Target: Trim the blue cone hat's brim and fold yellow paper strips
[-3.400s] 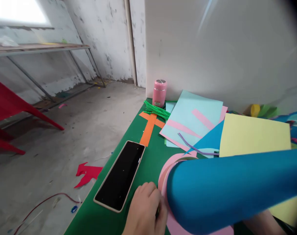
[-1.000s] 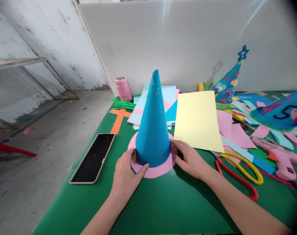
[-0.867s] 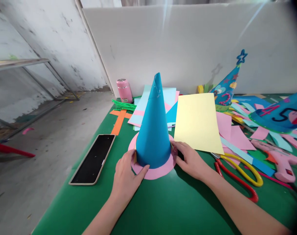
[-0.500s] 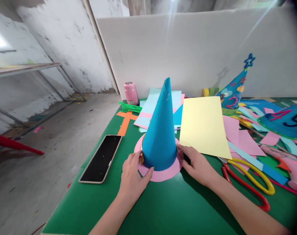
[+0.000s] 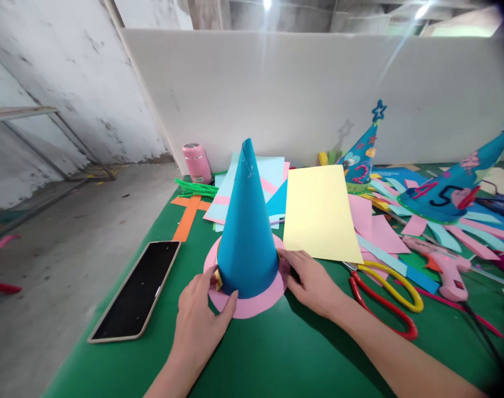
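Note:
A blue paper cone hat (image 5: 248, 232) stands upright on a round pink paper brim (image 5: 245, 309) on the green table. My left hand (image 5: 202, 315) grips its lower left side, fingertips at a small tan piece (image 5: 218, 279) against the cone and thumb at the brim's front. On the right, my right hand (image 5: 312, 279) has its fingers closed at the base, where the cone meets the brim; the fingertips are partly hidden. Beyond that hand lies a sheet of yellow paper (image 5: 320, 215), with red and yellow-handled scissors (image 5: 384, 293) below it.
A phone (image 5: 138, 290) lies left, near the table edge. Behind are a pink flask (image 5: 197, 163), green pipe cleaners (image 5: 196, 188) and orange strips (image 5: 187, 216). Two decorated cone hats (image 5: 362, 155), paper scraps and a pink glue gun (image 5: 442, 262) occupy the right side.
The view has turned right, so everything sits further left and more of the right side shows. Both hands keep their places at the cone's base.

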Demonstrator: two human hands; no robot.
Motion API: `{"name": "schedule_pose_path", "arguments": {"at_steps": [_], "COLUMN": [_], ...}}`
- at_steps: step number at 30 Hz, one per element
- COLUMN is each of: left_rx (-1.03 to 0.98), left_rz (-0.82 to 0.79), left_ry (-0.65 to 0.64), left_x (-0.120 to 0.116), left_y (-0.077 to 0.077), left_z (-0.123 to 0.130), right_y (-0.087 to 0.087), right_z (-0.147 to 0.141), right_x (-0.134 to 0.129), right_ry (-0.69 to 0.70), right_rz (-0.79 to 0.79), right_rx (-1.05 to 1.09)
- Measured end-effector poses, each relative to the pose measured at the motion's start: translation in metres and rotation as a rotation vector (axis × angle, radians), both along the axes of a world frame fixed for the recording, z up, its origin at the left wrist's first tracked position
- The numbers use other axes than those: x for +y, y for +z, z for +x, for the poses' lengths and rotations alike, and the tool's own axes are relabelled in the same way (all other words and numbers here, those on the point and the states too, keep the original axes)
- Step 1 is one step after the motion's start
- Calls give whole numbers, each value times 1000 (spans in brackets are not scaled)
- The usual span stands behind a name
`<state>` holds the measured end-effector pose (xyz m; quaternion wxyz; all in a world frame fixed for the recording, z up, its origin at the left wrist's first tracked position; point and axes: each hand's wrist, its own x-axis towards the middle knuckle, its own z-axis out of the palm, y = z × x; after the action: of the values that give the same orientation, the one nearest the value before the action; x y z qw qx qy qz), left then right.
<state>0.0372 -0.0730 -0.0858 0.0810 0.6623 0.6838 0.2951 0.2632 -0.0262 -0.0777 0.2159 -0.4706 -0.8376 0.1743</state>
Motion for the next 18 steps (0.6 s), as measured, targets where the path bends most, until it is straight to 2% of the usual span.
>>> {"name": "schedule_pose_path", "arguments": {"at_steps": [4,11,18], "left_rx": [-3,-17,-9], "left_rz": [-31,-45,-42], "left_ry": [2,10,12], "left_x": [1,1,0], "left_y": [1,0,3], "left_z": [0,-1,0], "right_y": [4,2,4], "right_z": [18,80,97], "right_x": [-1,8,24], "right_ry": [-17,-140,-24], "right_rz": [64,223,301], "right_rx": [-110,-390,-544]}}
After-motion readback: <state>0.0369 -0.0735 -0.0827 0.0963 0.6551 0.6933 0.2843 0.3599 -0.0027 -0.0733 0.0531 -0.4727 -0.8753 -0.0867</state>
